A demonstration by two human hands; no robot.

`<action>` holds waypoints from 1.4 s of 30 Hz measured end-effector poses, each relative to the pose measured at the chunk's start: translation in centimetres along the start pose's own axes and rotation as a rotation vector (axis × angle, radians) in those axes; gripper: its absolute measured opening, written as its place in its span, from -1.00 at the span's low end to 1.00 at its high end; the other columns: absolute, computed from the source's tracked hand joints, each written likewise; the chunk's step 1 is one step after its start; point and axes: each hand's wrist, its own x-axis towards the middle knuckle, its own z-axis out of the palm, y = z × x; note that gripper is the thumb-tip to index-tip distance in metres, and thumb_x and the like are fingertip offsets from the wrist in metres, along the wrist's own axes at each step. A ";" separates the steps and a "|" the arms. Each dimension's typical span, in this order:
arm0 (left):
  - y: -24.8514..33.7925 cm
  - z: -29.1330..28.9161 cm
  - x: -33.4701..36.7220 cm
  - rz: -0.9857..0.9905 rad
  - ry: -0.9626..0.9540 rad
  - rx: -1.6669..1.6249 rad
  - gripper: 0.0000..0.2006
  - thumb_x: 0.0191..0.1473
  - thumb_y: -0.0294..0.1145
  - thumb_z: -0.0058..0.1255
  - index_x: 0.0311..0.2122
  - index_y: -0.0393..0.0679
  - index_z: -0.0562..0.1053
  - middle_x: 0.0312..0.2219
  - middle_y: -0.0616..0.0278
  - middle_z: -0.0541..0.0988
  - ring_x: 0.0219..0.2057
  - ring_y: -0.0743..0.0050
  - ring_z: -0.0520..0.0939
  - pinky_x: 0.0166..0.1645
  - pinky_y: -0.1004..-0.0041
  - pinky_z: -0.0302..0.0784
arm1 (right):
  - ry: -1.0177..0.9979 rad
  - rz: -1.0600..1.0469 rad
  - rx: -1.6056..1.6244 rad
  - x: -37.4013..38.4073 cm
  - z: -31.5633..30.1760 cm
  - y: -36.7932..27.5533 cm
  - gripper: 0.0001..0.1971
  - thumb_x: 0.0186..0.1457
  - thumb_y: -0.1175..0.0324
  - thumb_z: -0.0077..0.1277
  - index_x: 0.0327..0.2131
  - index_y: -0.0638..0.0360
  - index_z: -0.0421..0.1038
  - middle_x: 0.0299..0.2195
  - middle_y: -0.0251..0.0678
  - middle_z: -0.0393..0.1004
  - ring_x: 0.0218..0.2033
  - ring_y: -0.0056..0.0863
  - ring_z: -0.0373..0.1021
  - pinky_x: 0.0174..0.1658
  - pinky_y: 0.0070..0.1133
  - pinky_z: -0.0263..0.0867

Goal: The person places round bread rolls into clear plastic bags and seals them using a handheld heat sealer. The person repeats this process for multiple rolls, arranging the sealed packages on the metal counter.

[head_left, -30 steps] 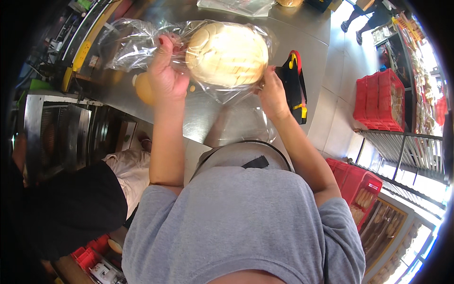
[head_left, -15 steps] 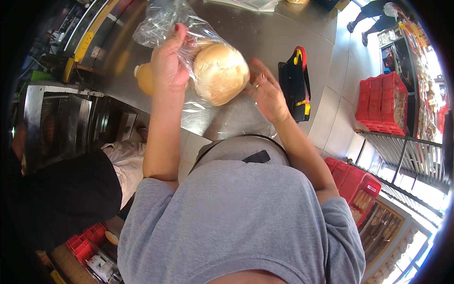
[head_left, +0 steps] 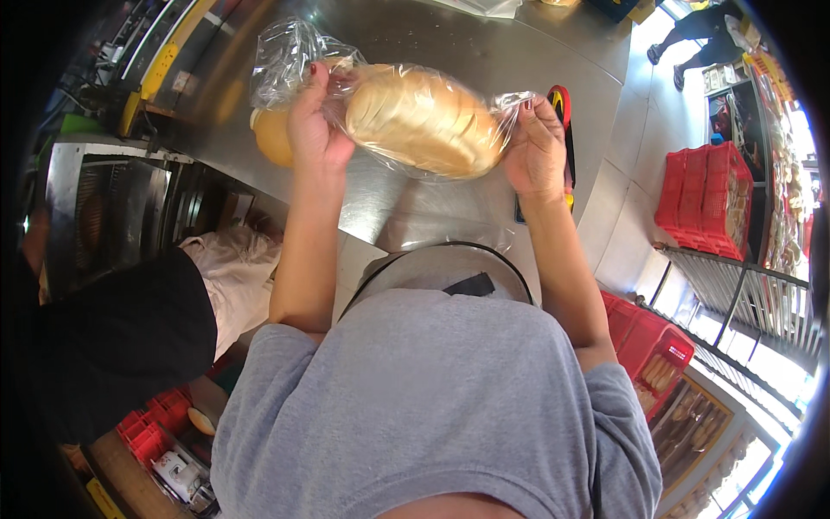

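Note:
A loaf of bread [head_left: 424, 121] with slice lines across its crust lies in a clear plastic bag [head_left: 298, 52], held over the steel table [head_left: 380, 203]. My left hand [head_left: 320, 130] grips the bag at the loaf's left end, and the loose, crumpled part of the bag spreads beyond the fingers. At the other end my right hand [head_left: 538, 147] pinches a gathered bit of the film between thumb and fingers. Behind my left wrist shows part of another golden-brown loaf [head_left: 273, 137]. A black tool with red and yellow parts [head_left: 567, 130] lies mostly hidden behind my right hand.
Red plastic crates [head_left: 705, 199] with bread stand on the right, beside a metal rack [head_left: 743, 290]. Another red crate [head_left: 644, 346] holds long rolls. At the left is a person in dark clothes [head_left: 130, 329]; a second person's legs [head_left: 692, 48] show at the far right.
The bagged loaf has swung from end-on to lengthwise across my front. My right hand has gone from open fingers beside the bag to pinching its right end.

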 end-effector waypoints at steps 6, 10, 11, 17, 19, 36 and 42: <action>-0.9 1.6 -0.5 0.120 -0.229 0.348 -0.78 0.05 -0.47 0.16 -0.16 -0.20 0.49 -0.35 0.25 0.60 -0.28 0.41 0.61 -0.13 0.39 0.52 | 0.011 0.020 -1.157 0.3 2.5 -1.4 -0.85 0.18 0.48 -0.06 -0.18 0.29 0.38 -0.33 -0.43 0.44 -0.28 -0.68 0.32 -0.15 -0.68 0.22; -0.2 6.7 -0.7 0.210 -0.457 0.825 -0.78 -0.02 -0.49 0.21 -0.21 -0.18 0.52 -0.37 0.30 0.61 -0.31 0.44 0.62 -0.16 0.45 0.52 | -0.362 -0.095 -1.115 0.5 3.2 -3.5 -0.30 0.02 0.03 0.19 0.08 0.37 0.25 0.03 -0.25 0.33 0.09 -0.40 0.22 0.12 -0.52 0.12; -0.5 7.8 0.0 0.214 -0.514 0.991 -0.77 -0.05 -0.53 0.23 -0.22 -0.18 0.52 -0.34 0.29 0.61 -0.27 0.41 0.62 -0.12 0.43 0.52 | -0.470 -0.137 -1.208 0.4 3.7 -3.9 -0.16 -0.05 -0.07 0.24 0.13 0.40 0.20 0.10 -0.23 0.30 0.15 -0.34 0.18 0.16 -0.48 0.10; -2.3 12.2 -1.0 0.761 -0.847 1.464 -0.75 -0.13 -0.34 0.24 -0.28 -0.14 0.54 -0.36 0.12 0.63 -0.36 0.19 0.64 -0.21 0.31 0.54 | -0.637 0.108 -1.307 1.8 3.9 -2.8 -0.11 -0.21 0.04 0.37 0.16 0.28 0.21 0.20 -0.16 0.23 0.20 -0.22 0.15 0.27 -0.32 0.04; -4.0 13.4 -1.8 0.755 -0.843 1.496 -0.73 -0.14 -0.26 0.20 -0.30 -0.13 0.52 -0.41 0.05 0.61 -0.41 0.07 0.62 -0.27 0.23 0.52 | -0.649 0.097 -1.148 2.4 4.6 -1.2 -0.26 -0.06 0.13 0.25 0.15 0.29 0.23 0.18 -0.16 0.25 0.19 -0.25 0.19 0.24 -0.35 0.11; 2.6 4.9 -2.0 0.519 -0.294 0.825 -0.65 0.05 -0.30 0.16 -0.10 -0.28 0.44 -0.22 0.19 0.55 -0.14 0.53 0.53 -0.05 0.43 0.48 | -0.041 0.098 -0.517 -0.2 1.9 -3.3 -0.52 0.30 0.06 -0.19 0.14 0.18 0.21 0.00 -0.17 0.43 -0.02 -0.38 0.42 0.04 -0.39 0.36; -2.0 -2.7 -7.6 -0.255 -0.526 1.115 -0.78 0.17 -0.29 0.02 -0.26 -0.27 0.48 -0.50 0.23 0.59 -0.45 0.56 0.59 -0.31 0.50 0.48 | 0.196 0.130 -0.105 -0.5 -1.1 0.3 -0.55 0.32 0.14 -0.21 0.16 0.19 0.15 0.01 -0.23 0.40 -0.03 -0.41 0.40 0.06 -0.46 0.35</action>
